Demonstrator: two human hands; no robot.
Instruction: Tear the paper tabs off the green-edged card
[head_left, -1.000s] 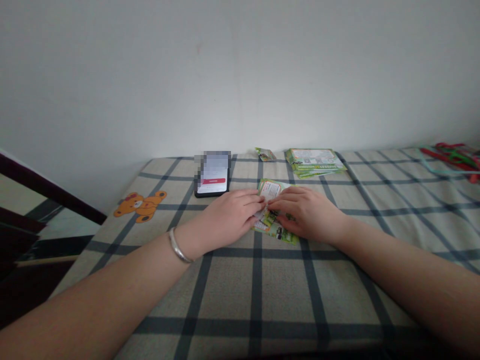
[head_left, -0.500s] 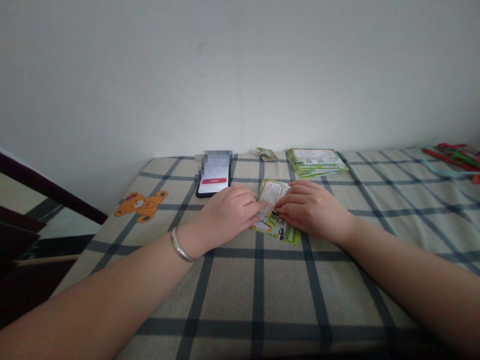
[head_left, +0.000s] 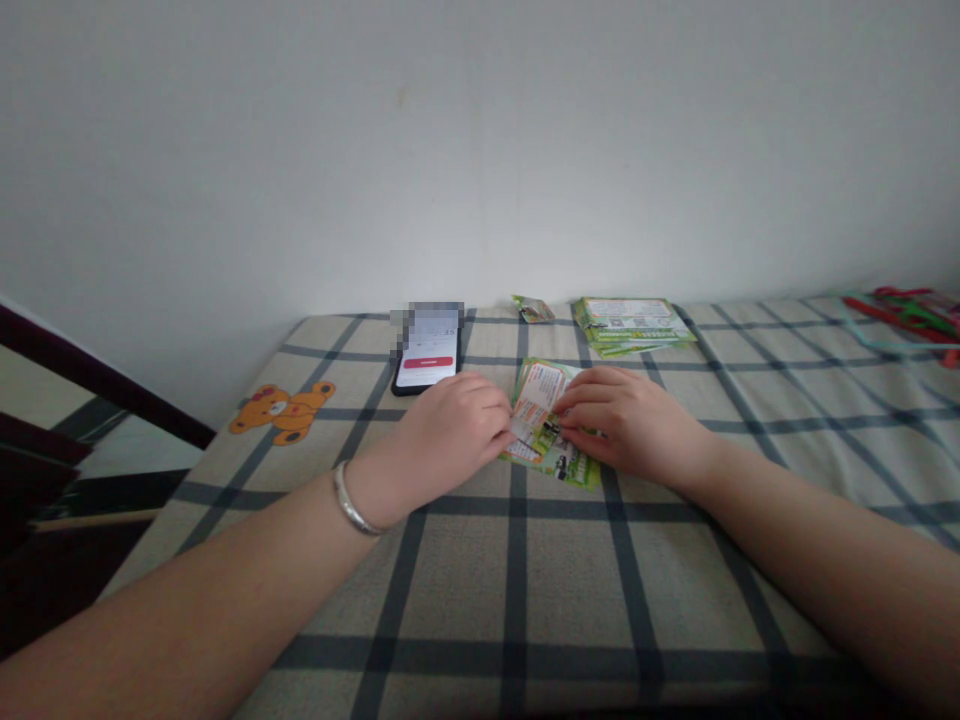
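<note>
One checked tabletop (head_left: 450, 580) lies underneath. The left hand (head_left: 454, 428) and right hand (head_left: 631, 428) touch opposite sides of a green printed paper (head_left: 541, 388) lying between them; the contact is partly hidden, so I cannot tell whether either grip is closed. Light, even pressure should keep the paper flat.

Dim, pale wall (head_left: 480, 150) behind a plaid-covered table (head_left: 450, 600).

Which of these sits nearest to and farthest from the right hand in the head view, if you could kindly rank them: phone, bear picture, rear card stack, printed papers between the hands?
From the right hand:
1. Printed papers: touching it, leftward.
2. Rear card stack: behind it.
3. Phone: left, farther back.
4. Bear picture: far left.
</note>
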